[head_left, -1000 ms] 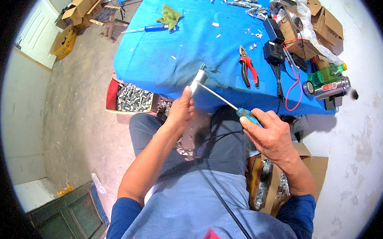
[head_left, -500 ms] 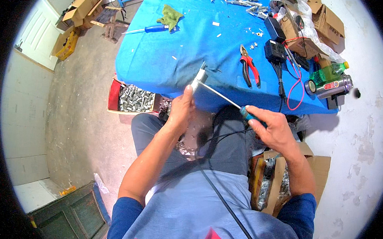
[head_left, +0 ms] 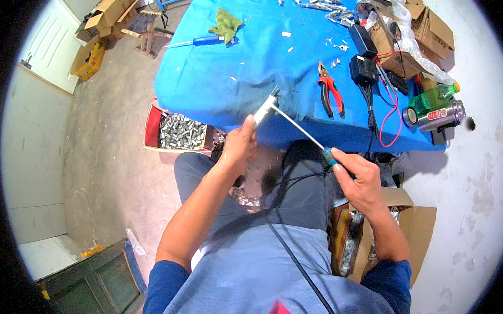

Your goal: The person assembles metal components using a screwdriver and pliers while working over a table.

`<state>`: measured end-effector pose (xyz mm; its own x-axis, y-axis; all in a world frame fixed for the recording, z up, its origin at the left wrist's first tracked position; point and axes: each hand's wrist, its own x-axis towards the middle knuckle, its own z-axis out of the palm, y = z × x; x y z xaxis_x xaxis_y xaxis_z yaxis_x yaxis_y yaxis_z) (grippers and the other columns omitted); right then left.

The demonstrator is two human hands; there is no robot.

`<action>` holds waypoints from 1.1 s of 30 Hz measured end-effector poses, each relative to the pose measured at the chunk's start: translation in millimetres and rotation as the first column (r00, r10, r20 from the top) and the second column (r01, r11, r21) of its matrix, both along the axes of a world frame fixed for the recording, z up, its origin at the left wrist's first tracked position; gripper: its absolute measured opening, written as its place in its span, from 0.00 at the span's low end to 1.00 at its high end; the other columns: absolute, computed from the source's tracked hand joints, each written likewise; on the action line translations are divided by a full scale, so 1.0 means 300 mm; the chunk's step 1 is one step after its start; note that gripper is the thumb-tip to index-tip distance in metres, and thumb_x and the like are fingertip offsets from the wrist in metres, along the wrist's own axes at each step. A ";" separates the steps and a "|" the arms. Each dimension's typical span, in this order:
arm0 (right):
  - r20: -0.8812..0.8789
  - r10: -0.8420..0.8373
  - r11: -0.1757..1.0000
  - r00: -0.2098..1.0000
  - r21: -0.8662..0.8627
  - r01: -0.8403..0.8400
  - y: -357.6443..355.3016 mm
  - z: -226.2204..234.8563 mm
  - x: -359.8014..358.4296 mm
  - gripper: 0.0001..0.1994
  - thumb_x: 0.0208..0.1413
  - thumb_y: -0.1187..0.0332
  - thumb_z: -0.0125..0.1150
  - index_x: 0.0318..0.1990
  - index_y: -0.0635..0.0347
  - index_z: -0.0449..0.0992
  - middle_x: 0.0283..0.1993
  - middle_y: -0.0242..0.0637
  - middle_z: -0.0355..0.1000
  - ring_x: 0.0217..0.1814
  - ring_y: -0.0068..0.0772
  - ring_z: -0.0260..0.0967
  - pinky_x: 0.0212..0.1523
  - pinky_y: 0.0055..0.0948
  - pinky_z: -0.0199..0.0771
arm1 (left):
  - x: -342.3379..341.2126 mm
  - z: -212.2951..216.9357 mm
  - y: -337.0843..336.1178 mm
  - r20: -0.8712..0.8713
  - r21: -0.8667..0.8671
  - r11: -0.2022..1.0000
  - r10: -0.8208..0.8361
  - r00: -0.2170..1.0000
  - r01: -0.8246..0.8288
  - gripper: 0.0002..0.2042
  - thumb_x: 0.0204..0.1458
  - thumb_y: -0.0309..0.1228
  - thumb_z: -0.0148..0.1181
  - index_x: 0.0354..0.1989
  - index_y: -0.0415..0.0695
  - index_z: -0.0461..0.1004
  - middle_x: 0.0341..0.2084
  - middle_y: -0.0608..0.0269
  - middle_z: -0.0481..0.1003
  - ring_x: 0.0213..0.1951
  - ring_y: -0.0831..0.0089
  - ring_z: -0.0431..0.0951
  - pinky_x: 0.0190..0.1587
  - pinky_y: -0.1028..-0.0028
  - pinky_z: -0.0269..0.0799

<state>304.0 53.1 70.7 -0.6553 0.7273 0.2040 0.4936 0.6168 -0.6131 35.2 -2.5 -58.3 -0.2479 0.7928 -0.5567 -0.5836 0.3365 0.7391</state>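
My left hand (head_left: 241, 144) is closed on the lower end of a slim whitish metal part (head_left: 264, 111), held tilted over the table's near edge. Dark prongs or a thin tip show at its upper end. In my right hand (head_left: 361, 180) is a screwdriver (head_left: 300, 128) with a teal handle, the fingers wrapped round it. Its long shaft slants up to the left, and its tip meets the side of the part near the upper end. Whether the tip sits in a gap there is too small to tell.
On the blue-covered table (head_left: 204, 84) lie red-handled pliers (head_left: 330, 92), a blue-handled screwdriver (head_left: 207, 41), a green cloth (head_left: 226, 25), black adapters (head_left: 363, 70), a green bottle (head_left: 433, 97) and a steel flask (head_left: 438, 116). A red box (head_left: 152, 126) of small metal pieces stands below left.
The part has tilted further to the right in my left hand. My right hand has moved slightly down and right, with the screwdriver tip still at the part.
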 end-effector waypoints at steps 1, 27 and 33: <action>-0.003 0.015 1.000 1.000 -0.001 -0.015 -0.001 0.002 0.004 0.15 0.53 0.75 0.62 0.50 0.61 0.78 0.41 0.47 0.78 0.40 0.45 0.78 0.41 0.33 0.77 | 0.002 0.003 0.002 -0.024 -0.004 1.000 0.002 1.000 -0.002 0.26 0.58 0.60 0.53 0.21 0.51 0.61 0.11 0.76 0.53 0.12 0.79 0.51 0.18 0.75 0.49; 0.057 0.096 0.994 0.994 0.054 -0.099 0.005 0.036 -0.035 0.15 0.52 0.73 0.62 0.49 0.62 0.78 0.32 0.44 0.76 0.31 0.46 0.75 0.34 0.39 0.75 | 0.058 -0.067 0.028 -0.305 0.030 0.998 0.069 0.950 -0.063 0.26 0.59 0.58 0.52 0.20 0.50 0.62 0.13 0.75 0.56 0.14 0.81 0.54 0.17 0.77 0.50; -0.025 -0.153 0.794 0.988 -0.598 0.108 0.063 -0.038 -0.004 0.16 0.55 0.69 0.63 0.51 0.64 0.78 0.47 0.44 0.79 0.48 0.29 0.77 0.50 0.29 0.73 | 0.062 -0.031 0.041 -0.289 0.037 0.994 0.113 0.951 -0.107 0.26 0.59 0.59 0.51 0.19 0.52 0.59 0.12 0.75 0.54 0.14 0.81 0.54 0.16 0.76 0.49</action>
<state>302.8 72.1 59.2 -0.5461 0.7979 -0.2552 0.4860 0.0537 -0.8723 53.8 9.8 -67.6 -0.4827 0.7618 -0.4320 -0.3756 0.2655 0.8879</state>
